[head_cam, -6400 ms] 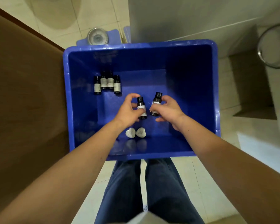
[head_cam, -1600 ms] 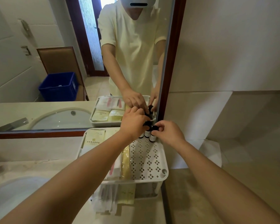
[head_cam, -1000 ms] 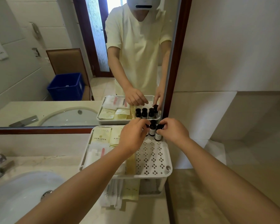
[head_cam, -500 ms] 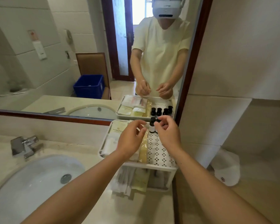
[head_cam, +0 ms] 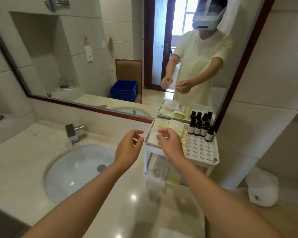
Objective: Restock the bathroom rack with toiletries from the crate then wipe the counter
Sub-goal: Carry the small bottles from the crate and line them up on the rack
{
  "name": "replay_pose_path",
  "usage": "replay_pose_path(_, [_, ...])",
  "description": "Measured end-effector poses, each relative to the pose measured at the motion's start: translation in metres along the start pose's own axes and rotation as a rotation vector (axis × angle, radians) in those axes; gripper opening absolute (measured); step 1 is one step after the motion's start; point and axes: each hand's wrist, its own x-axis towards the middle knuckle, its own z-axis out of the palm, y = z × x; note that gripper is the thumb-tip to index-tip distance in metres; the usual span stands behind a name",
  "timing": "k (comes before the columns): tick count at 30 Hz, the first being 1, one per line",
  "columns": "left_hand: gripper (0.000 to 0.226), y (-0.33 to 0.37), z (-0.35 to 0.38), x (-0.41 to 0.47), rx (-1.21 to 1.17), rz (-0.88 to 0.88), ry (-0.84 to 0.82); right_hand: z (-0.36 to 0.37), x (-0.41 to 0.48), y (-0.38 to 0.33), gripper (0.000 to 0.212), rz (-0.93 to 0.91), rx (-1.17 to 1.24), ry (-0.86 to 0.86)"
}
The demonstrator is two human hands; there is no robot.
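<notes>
Both hands are up in the air and holding nothing. The left hand [head_cam: 127, 148] has its fingers loosely curled, with thumb and forefinger close but not pinching anything. The right hand [head_cam: 170, 145] looks much the same, relaxed and half curled. They're near each other but not touching. The left one hangs over the table [head_cam: 24, 160] between the sink [head_cam: 76, 170] and the rack [head_cam: 205, 152], and the right one is in front of the rack's left half.

On the rack's top tier, four little dark bottles [head_cam: 199, 129] stand upright in a row at the back right corner, hard up against the mirror [head_cam: 76, 57] frame. The rightmost one sits a bit forward of the others. In front of them is a bare patch of perforated shelf running out to the right and front rims. The left side is filled with flat packets [head_cam: 163, 125].

The blue crate [head_cam: 124, 90] only shows up as a reflection, on the floor behind the person. A tap [head_cam: 73, 133] stands at the back of the sink, and a white wrapped bundle [head_cam: 261, 188] sits to the right of the rack.

The right hand covers part of the packets, so I can't count them. The stuff on the lower shelf [head_cam: 162, 170] is blurry, and the bottle labels are too small to read. Both forearms run out of the bottom of the shot.
</notes>
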Motion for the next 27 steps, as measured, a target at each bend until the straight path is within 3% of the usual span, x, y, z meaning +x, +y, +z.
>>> replay_pose_path(12, [0.022, -0.062, -0.189, -0.15, 0.05, -0.194, 0.22, 0.158, -0.154, -0.057, 0.017, 0.034, -0.033, -0.417])
replay_pose_path(27, [0.021, -0.116, -0.407, -0.371, 0.207, -0.448, 0.607, 0.357, -0.357, -0.119, 0.024, -0.223, -0.103, -0.926])
